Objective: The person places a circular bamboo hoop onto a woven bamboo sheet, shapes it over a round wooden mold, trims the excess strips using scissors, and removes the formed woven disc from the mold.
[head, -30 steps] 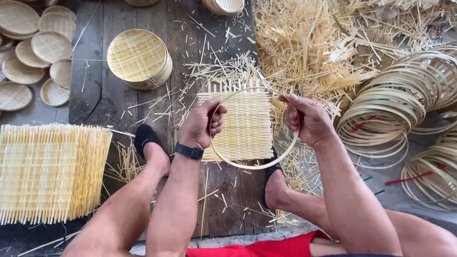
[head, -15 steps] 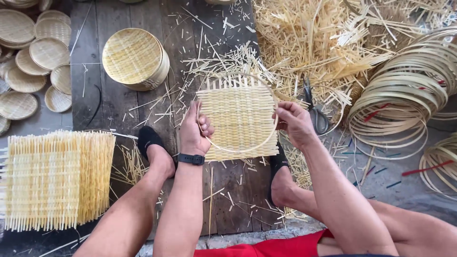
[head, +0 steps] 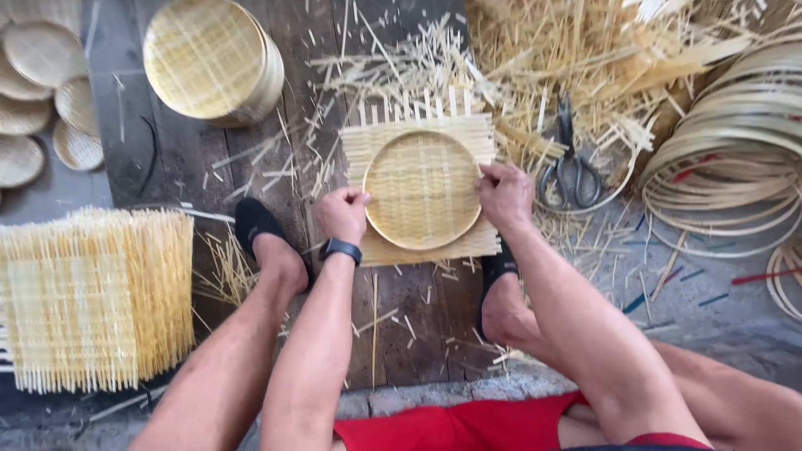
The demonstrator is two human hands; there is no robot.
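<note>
A square woven bamboo mat (head: 468, 138) lies on the dark wooden boards, with a round bamboo hoop (head: 422, 190) pressed down into its middle. My left hand (head: 342, 213) grips the hoop's left rim with curled fingers; a dark watch sits on that wrist. My right hand (head: 505, 194) presses on the hoop's right rim and the mat beneath it. Both of my feet in black slippers rest on either side of the mat.
Black scissors (head: 571, 171) lie just right of the mat on bamboo offcuts. A stack of round woven trays (head: 213, 58) stands at the back left, flat mats (head: 96, 296) are piled at left, bamboo hoops (head: 735, 159) at right, small round trays (head: 38, 92) at far left.
A second ago both hands held the hoop raised above the mat. They lowered it onto the mat, and now it sits pushed into the mat's middle.
</note>
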